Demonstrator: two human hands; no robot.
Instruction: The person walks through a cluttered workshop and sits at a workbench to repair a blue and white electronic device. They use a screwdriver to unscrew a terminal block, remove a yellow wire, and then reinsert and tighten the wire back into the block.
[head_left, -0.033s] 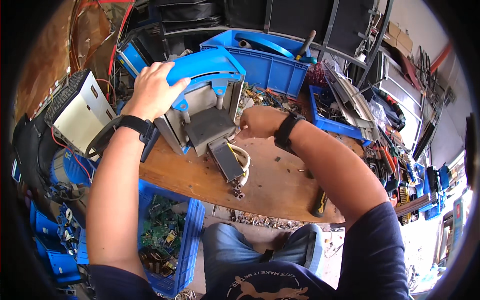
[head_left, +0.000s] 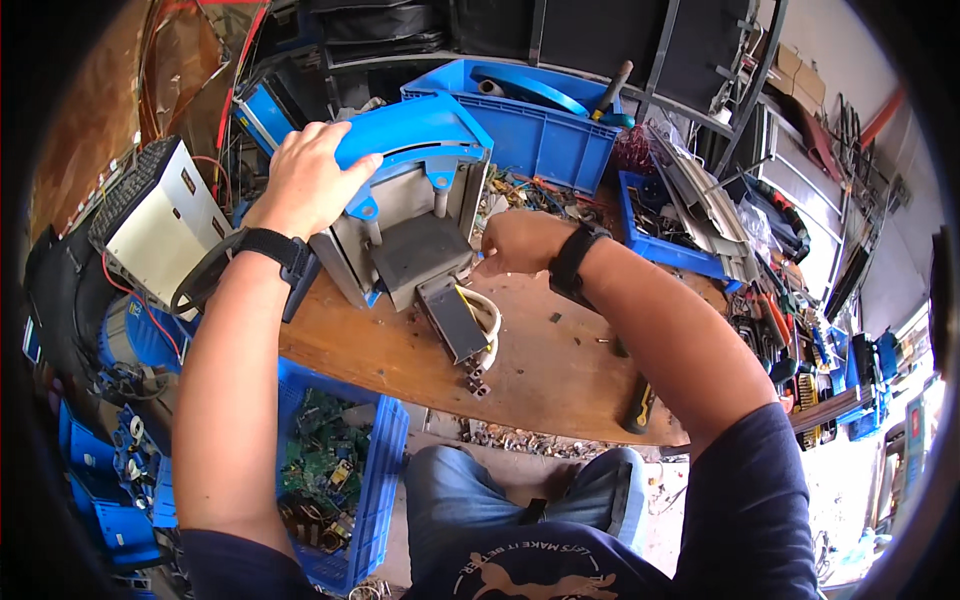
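We hold one blue-topped grey metal machine (head_left: 408,202) on one brown wooden bench (head_left: 560,385): left hand (head_left: 308,180) clamped over its top; right hand (head_left: 525,243), apart, curled beside it, fingertips obscured, its grip we cannot tell.

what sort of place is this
Probably a workshop, perhaps for electronics scrap: a crate of green circuit boards sits by the wooden bench, hand tools crowd the right side, and a blue-topped metal machine is on the bench.
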